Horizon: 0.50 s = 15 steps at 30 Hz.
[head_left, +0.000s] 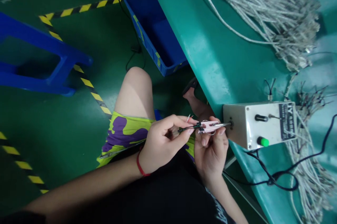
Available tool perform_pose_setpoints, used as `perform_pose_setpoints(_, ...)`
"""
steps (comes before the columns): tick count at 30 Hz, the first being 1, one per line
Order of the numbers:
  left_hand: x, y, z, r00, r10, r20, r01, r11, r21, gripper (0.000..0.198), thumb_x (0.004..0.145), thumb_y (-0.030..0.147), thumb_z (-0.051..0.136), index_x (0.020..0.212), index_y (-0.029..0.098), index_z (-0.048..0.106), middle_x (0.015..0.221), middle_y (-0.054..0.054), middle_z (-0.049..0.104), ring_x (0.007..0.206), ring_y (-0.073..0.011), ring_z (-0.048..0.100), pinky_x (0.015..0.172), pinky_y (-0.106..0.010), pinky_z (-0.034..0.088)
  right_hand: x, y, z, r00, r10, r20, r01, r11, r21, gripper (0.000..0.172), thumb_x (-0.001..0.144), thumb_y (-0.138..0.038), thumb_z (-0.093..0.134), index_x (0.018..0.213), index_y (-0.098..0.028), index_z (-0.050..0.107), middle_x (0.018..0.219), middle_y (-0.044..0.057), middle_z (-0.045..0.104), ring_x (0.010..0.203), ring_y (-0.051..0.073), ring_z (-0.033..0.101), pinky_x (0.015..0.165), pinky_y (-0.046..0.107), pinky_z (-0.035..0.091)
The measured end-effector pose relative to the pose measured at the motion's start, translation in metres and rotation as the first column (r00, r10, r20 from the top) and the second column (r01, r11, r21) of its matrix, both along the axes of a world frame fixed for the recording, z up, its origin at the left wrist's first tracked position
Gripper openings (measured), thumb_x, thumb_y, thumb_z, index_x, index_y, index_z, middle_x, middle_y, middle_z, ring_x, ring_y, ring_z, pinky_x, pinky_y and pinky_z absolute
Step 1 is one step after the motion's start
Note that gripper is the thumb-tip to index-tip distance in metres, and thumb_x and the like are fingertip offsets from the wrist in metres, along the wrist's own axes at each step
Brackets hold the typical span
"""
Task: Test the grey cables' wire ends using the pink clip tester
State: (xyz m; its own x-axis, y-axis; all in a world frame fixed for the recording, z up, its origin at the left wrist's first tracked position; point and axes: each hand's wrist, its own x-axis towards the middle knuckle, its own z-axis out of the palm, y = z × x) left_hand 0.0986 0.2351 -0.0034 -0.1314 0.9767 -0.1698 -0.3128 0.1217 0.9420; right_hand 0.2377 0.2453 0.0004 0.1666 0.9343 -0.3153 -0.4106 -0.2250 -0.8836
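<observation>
My left hand [164, 140], with a red cord at its wrist, pinches thin black wires [188, 128] between thumb and fingers. A short red-and-white wire end [190, 117] sticks up beside those fingertips. My right hand [212, 150] is closed with its fingertips around a small pale pink slotted piece [207, 126]. A thin metal shaft [222, 124] runs from that piece to the end face of a white box [238, 126]. A thin light wire loops round the pink piece; its exact path is partly hidden by my fingers.
The box has a green knob [264, 142] and a black switch [261, 118], and stands at the green table's [210, 66] edge. Bundled pale cables [258, 6] lie beyond it. A black cord [279, 178] trails nearby. Below are a blue bin [147, 38] and a blue stool [59, 66].
</observation>
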Motion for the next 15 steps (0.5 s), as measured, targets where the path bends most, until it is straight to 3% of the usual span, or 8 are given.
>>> perform_pose_setpoints(6, 0.0016, 0.0004, -0.0012, 1.0, 0.009, -0.005, -0.009, 1.0, 0.027, 0.007, 0.094, 0.011, 0.077, 0.094, 0.018, 0.074, 0.11, -0.009, 0.083, 0.097, -0.0181, 0.08, 0.068, -0.019, 0.058, 0.0009, -0.0024, 0.0012, 1.0, 0.006, -0.008, -0.006, 1.0, 0.005, 0.029, 0.107, -0.041, 0.064, 0.121, -0.021, 0.078, 0.057, -0.006, 0.05, 0.057, 0.01, 0.036, 0.064, 0.024, 0.04)
perform_pose_setpoints(15, 0.0002, 0.0, 0.0023, 0.999, -0.008, -0.04, 0.009, 1.0, 0.003, 0.007, 0.095, 0.012, 0.077, 0.093, 0.018, 0.074, 0.109, -0.008, 0.083, 0.079, -0.0131, 0.075, 0.057, -0.02, 0.051, 0.0016, -0.0035, 0.0005, 1.0, 0.013, -0.008, -0.013, 1.0, -0.014, 0.031, 0.106, -0.044, 0.065, 0.123, -0.021, 0.077, 0.06, -0.005, 0.049, 0.058, 0.011, 0.035, 0.063, 0.024, 0.039)
